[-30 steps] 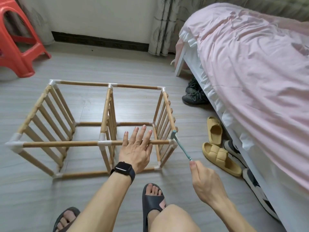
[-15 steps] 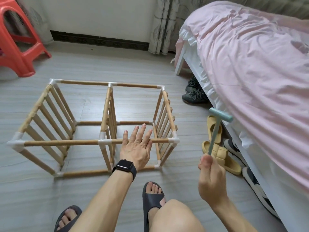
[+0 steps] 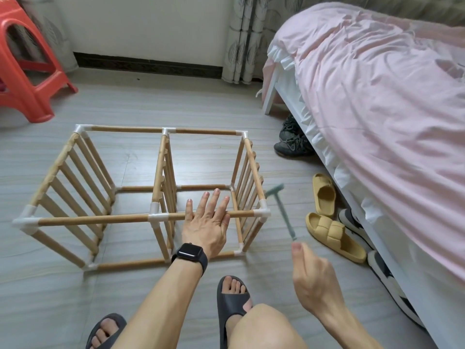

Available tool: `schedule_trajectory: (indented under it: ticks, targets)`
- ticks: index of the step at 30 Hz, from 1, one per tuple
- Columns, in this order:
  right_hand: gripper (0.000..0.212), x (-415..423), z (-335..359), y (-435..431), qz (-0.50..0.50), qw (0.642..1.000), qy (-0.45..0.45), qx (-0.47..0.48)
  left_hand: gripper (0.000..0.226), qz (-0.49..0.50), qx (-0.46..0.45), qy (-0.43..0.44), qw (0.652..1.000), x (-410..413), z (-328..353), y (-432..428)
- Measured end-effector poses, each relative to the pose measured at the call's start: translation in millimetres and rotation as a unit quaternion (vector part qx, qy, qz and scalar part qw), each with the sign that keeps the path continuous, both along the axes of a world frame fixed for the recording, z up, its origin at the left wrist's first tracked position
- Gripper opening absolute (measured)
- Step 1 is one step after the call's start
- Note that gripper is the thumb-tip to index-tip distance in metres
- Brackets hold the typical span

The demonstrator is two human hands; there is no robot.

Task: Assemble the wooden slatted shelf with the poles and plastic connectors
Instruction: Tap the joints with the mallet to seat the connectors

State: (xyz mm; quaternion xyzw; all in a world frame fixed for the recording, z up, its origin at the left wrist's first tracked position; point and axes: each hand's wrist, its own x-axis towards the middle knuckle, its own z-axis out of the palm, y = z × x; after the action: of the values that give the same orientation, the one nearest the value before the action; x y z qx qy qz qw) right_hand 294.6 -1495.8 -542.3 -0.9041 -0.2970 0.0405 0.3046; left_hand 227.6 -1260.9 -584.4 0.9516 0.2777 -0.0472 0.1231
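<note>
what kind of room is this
Most likely a bedroom in a home: a bed with a pink cover fills the right side, yellow slippers and dark sneakers lie beside it, and a patterned curtain hangs behind.

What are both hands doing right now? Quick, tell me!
Left hand: open, flat fingers resting on the shelf's front top pole.
Right hand: closed, holding the green hammer by its handle.
</note>
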Motion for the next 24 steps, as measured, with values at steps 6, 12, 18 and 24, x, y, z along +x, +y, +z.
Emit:
schedule_trajectory:
  ticks: [6, 12, 18, 24]
  targets:
    - [0.052, 11.5, 4.4, 10.6, -0.022, 0.990, -0.073, 0.118, 0.053, 0.002, 0.000, 0.001, 1.000, -0.7, -0.2, -0.1]
    - [0.053, 10.9, -29.4, 0.1, -0.066, 0.998, -0.017, 0.000, 0.054, 0.007, 0.005, -0.001, 1.000, 0.7, -2.5, 0.7]
    - [0.048, 10.7, -30.0, 7.5, -0.036, 0.994, 0.062, -0.087, 0.054, 0.000, 0.007, 0.004, 1.000, -1.0, -1.0, 0.2]
    - [0.048, 10.6, -28.7, 12.7, -0.078, 0.991, 0.054, -0.090, 0.054, 0.002, 0.012, 0.001, 1.000, -0.9, -4.6, -0.1]
